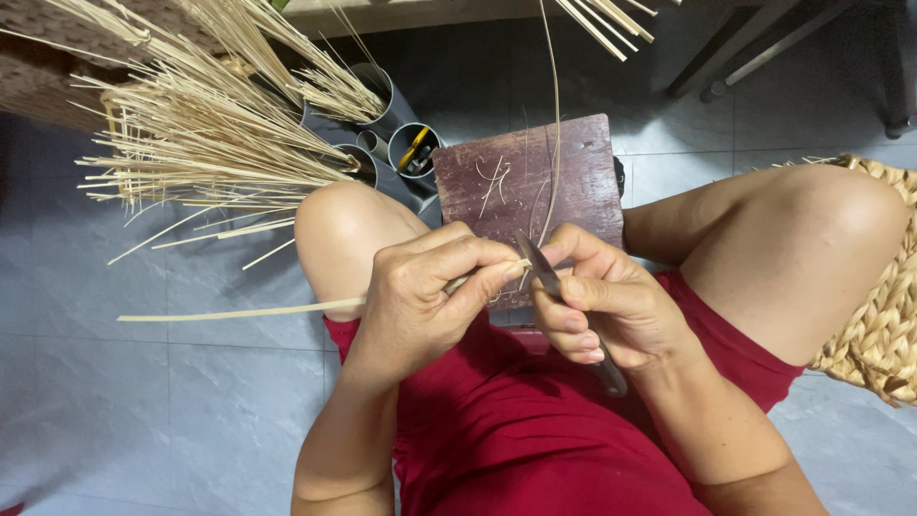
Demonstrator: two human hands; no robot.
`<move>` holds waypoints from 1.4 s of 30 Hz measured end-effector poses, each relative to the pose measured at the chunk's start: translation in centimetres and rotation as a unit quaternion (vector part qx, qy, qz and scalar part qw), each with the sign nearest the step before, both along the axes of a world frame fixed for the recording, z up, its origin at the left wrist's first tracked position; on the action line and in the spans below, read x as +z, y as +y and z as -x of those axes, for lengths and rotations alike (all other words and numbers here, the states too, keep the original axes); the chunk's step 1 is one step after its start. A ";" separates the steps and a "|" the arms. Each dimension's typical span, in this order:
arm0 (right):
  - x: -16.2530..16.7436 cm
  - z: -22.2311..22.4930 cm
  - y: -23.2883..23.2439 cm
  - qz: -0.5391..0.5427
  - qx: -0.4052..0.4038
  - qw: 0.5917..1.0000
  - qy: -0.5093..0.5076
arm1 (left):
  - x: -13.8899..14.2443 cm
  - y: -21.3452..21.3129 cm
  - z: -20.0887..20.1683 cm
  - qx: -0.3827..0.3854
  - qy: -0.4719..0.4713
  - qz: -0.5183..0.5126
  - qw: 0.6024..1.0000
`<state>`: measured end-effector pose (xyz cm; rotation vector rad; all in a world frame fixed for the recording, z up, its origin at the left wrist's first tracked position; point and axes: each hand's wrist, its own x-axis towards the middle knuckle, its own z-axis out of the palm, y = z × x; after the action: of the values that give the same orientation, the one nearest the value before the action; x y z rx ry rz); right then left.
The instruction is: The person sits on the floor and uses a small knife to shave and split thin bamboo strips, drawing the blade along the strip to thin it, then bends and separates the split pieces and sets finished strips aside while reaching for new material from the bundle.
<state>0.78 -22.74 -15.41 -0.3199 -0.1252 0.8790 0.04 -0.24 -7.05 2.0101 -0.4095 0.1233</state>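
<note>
The strip (239, 312) looks like pale, matt split cane; the knife (538, 262) blade is dull grey metal; the board (525, 182) is scratched dark-red wood; the basket (884, 325) is rough woven straw.

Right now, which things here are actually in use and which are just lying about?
In use:
left hand pinching a pale strip
right hand holding a knife
dark wooden board under them

Lying about:
bundle of strips
grey tubes with tools
woven mat
</note>
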 end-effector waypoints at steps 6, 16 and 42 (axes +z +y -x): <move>0.0 -0.1 -0.1 0.000 -0.001 1.000 -0.002 | -0.1 -0.1 0.0 0.003 -0.004 -0.001 1.000; 1.1 0.3 -0.6 0.010 -0.016 1.000 -0.022 | 0.3 -0.3 0.3 -0.004 0.013 0.030 0.999; 0.5 0.1 0.0 0.011 -0.001 1.000 -0.001 | 0.2 -0.2 0.5 -0.006 -0.025 -0.007 1.000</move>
<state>0.67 -22.73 -14.89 -0.3408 -0.1172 0.8779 -0.48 -0.43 -6.88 2.0213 -0.4551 0.1650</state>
